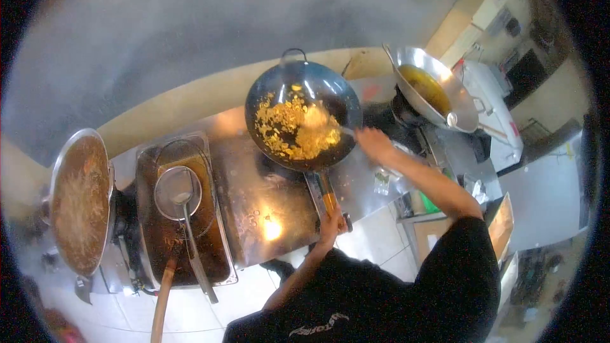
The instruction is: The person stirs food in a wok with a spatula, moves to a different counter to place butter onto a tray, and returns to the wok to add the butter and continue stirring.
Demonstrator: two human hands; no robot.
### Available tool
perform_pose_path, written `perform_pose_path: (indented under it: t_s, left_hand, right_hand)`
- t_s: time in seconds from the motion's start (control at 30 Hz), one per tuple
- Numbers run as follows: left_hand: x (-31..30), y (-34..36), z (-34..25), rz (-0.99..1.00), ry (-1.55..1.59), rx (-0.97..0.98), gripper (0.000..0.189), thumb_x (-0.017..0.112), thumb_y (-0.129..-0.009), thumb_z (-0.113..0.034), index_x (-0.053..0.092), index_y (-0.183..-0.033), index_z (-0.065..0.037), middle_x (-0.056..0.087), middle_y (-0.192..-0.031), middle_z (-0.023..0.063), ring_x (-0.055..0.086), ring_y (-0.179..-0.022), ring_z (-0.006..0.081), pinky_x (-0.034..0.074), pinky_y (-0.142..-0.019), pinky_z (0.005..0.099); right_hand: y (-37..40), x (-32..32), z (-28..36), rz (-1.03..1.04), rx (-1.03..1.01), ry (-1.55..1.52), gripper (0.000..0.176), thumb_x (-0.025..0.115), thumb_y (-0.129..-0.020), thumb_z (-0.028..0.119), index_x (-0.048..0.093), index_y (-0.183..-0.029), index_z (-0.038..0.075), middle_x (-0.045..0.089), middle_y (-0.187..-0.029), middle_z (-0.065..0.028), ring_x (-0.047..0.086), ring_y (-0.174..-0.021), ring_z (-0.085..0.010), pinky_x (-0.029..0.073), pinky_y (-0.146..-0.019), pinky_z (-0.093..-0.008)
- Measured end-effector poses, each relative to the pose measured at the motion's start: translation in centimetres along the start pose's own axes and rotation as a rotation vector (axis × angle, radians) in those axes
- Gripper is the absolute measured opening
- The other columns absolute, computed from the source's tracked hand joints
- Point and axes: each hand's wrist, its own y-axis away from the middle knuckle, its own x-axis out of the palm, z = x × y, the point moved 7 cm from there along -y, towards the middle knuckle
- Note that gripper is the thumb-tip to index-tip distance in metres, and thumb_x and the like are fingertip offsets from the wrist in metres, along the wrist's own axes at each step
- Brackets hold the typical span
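Observation:
My left hand [330, 223] is wrapped round the yellow-brown handle [327, 197] of a dark wok [259, 82]. Loose yellow and brown bits of scrambled food [279, 121] lie in the wok. From the right, my right hand [376, 145] grips the end of a metal ladle [346, 130]. Its rounded head rests among the food and is blurred, so its exact shape is hard to make out.
To the right stands a steel wok [467, 105] holding yellow oil. A deep tray of dark oil [141, 184] with a strainer [178, 194] and a wooden handle [164, 302] sits left, beside a large pot of bubbling brown liquid [79, 203]. A steel counter [254, 216] lies between.

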Motion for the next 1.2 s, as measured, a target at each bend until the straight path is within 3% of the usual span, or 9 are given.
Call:
perform_pose_path:
  t_s: [0.1, 0.33, 0.63, 0.8, 0.87, 1.0, 1.07, 1.13, 1.2]
  left_hand:
    - [0.5, -0.8, 0.9, 0.030, -0.026, 0.084, 0.032, 0.053, -0.093, -0.039, 0.052, -0.085, -0.008, 0.053, -0.059, 0.0014, 0.052, -0.046, 0.0101, 0.044, -0.044, 0.0239]
    - [2.6, -0.9, -0.2, -0.065, -0.098, 0.120, 0.032, 0.052, -0.093, -0.038, 0.051, -0.086, -0.007, 0.052, -0.057, 0.0024, 0.053, -0.044, 0.0122, 0.041, -0.038, 0.0243]
    - [1.6, -0.7, 0.2, 0.009, -0.012, 0.108, 0.042, 0.046, -0.094, -0.046, 0.052, -0.095, -0.004, 0.054, -0.063, 0.0054, 0.056, -0.053, 0.0147, 0.047, -0.047, 0.0278]
    - [-9.1, 2.7, 5.2, 0.033, -0.045, -0.095, 0.053, 0.038, -0.095, -0.052, 0.056, -0.102, -0.003, 0.057, -0.068, 0.0058, 0.058, -0.065, 0.0140, 0.049, -0.057, 0.0290]
    - [-12.9, 4.5, 5.9, 0.090, -0.231, -0.120, 0.054, 0.037, -0.095, -0.052, 0.058, -0.102, -0.002, 0.056, -0.068, 0.0047, 0.056, -0.062, 0.0136, 0.046, -0.054, 0.0278]
    - [-18.0, 7.6, 3.7, 0.195, -0.253, -0.145, 0.056, 0.035, -0.096, -0.052, 0.060, -0.101, -0.003, 0.055, -0.066, 0.0040, 0.054, -0.058, 0.0135, 0.044, -0.052, 0.0269]
    - [-21.5, 9.1, 4.1, 0.167, -0.273, -0.135, 0.055, 0.035, -0.096, -0.051, 0.061, -0.102, -0.002, 0.053, -0.062, 0.0033, 0.050, -0.053, 0.0129, 0.040, -0.049, 0.0263]
    - [-23.5, 10.5, 3.6, 0.222, -0.144, -0.134, 0.054, 0.036, -0.096, -0.049, 0.063, -0.101, -0.003, 0.052, -0.059, 0.0027, 0.048, -0.050, 0.0113, 0.037, -0.046, 0.0255]
    - [-26.7, 10.2, 4.8, 0.185, -0.354, -0.219, 0.055, 0.036, -0.096, -0.050, 0.067, -0.097, -0.004, 0.050, -0.056, 0.0021, 0.046, -0.048, 0.0106, 0.034, -0.045, 0.0259]
  right_hand:
    - [-3.7, 2.5, 1.3, -0.020, -0.066, -0.073, 0.023, 0.047, -0.088, 0.015, 0.062, -0.098, 0.000, 0.066, -0.081, -0.0201, 0.066, -0.077, -0.0343, 0.054, -0.065, -0.0468]
    - [-5.8, -15.6, -6.8, 0.039, -0.216, 0.460, 0.021, 0.065, -0.076, 0.027, 0.069, -0.085, 0.008, 0.067, -0.081, -0.0157, 0.066, -0.078, -0.0329, 0.053, -0.066, -0.0445]
    - [-10.5, -10.0, 0.7, 0.269, -0.313, 0.394, 0.027, 0.065, -0.078, 0.032, 0.070, -0.085, 0.006, 0.068, -0.085, -0.0121, 0.066, -0.079, -0.0316, 0.053, -0.068, -0.0439]
    - [-9.3, -9.3, -0.4, 0.650, -0.420, 0.614, 0.026, 0.054, -0.089, 0.026, 0.067, -0.084, 0.004, 0.063, -0.076, -0.0138, 0.061, -0.073, -0.0297, 0.048, -0.064, -0.0443]
    - [-8.0, -8.2, 1.1, 0.716, -0.283, 0.257, 0.033, 0.049, -0.093, 0.030, 0.066, -0.083, 0.003, 0.062, -0.073, -0.0151, 0.058, -0.070, -0.0295, 0.046, -0.062, -0.0458]
    - [-7.5, -8.0, 4.6, 0.463, -0.130, 0.180, 0.042, 0.045, -0.095, 0.036, 0.063, -0.085, 0.000, 0.058, -0.063, -0.0136, 0.059, -0.063, -0.0291, 0.050, -0.063, -0.0434]
    - [-7.6, -9.4, 3.8, 0.466, -0.168, 0.300, 0.043, 0.044, -0.095, 0.038, 0.064, -0.084, 0.002, 0.055, -0.057, -0.0080, 0.057, -0.052, -0.0222, 0.051, -0.052, -0.0356]
    - [-4.6, -10.8, 4.3, 0.886, -0.018, 0.027, 0.043, 0.046, -0.093, 0.038, 0.057, -0.070, 0.003, 0.047, -0.048, -0.0054, 0.047, -0.039, -0.0163, 0.040, -0.036, -0.0317]
    - [-5.2, -9.6, 5.4, 0.870, -0.007, -0.064, 0.038, 0.047, -0.093, 0.037, 0.058, -0.076, 0.005, 0.046, -0.048, -0.0039, 0.044, -0.037, -0.0137, 0.036, -0.033, -0.0293]
